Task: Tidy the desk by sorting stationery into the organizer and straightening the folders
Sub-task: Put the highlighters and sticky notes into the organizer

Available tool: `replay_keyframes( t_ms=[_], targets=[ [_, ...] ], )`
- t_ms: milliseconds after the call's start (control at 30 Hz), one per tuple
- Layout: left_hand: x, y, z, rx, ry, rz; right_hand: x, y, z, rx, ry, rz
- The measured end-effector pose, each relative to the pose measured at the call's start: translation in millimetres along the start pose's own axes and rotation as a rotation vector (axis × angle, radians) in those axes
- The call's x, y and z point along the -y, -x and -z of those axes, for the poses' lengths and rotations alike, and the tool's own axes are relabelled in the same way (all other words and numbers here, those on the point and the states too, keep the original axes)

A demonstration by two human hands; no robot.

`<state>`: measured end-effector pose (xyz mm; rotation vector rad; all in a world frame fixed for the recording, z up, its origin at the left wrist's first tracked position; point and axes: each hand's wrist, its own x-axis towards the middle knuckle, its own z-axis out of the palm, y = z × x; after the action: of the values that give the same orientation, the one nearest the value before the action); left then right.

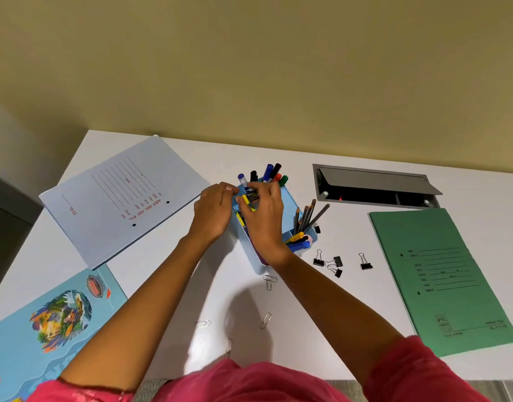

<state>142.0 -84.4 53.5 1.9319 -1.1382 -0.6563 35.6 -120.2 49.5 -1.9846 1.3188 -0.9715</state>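
1. Head view: the white desk (278, 153) fills the lower half of my feed, with a yellow wall behind it.
2. The light blue organizer (290, 205) stands at mid-desk, between the two forearms.
3. Its far compartment holds upright markers (271, 172) with blue, black, red and green caps. Its right compartment holds leaning pencils (307, 216), and a low front pocket holds short coloured pens (297, 240).
4. The right hand (264, 217) reaches over the organizer, and its thumb and curled fingers pinch a yellow pen (246, 200) above the left compartment.
5. The left hand (213, 211) lies against the organizer's left side with bent fingertips at the rim. I cannot tell whether it grasps anything.
6. Black binder clips (333, 264) lie loose just right of the organizer.
7. Paper clips (269, 281) lie loose in front of the organizer, one pair just beside its near wall and the others nearer the person.
8. A green folder (447, 282) lies askew at the right.
9. A pale blue folder (124, 198) lies askew at the left, its near corner overlapping an illustrated folder (46, 323).
10. A grey cable hatch (374, 185) stands open behind the green folder.
11. Pink sleeves (418, 369) show at the bottom edge.
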Motion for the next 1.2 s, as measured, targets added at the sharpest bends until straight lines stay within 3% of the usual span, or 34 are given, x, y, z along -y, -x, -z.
replay_keyframes(
  t_ms=[433,533,967,1200],
  targets=[
    [10.7,-19.2,-9.2,0.350,-0.634,-0.081,-5.3,-7.2,-29.2,0.147,0.374,-0.071],
    [11.7,-25.0,-11.2,0.367,-0.630,-0.062,-6.7,-6.4,-29.9,0.171,0.416,-0.052],
    [15.0,-32.0,-11.6,0.300,-0.561,-0.039,-2.4,0.7,-5.1,0.121,0.189,-0.086],
    [17.7,-24.5,-6.8,0.169,-0.330,-0.044,16.0,6.2,44.5,-0.129,0.084,0.049]
  ],
)
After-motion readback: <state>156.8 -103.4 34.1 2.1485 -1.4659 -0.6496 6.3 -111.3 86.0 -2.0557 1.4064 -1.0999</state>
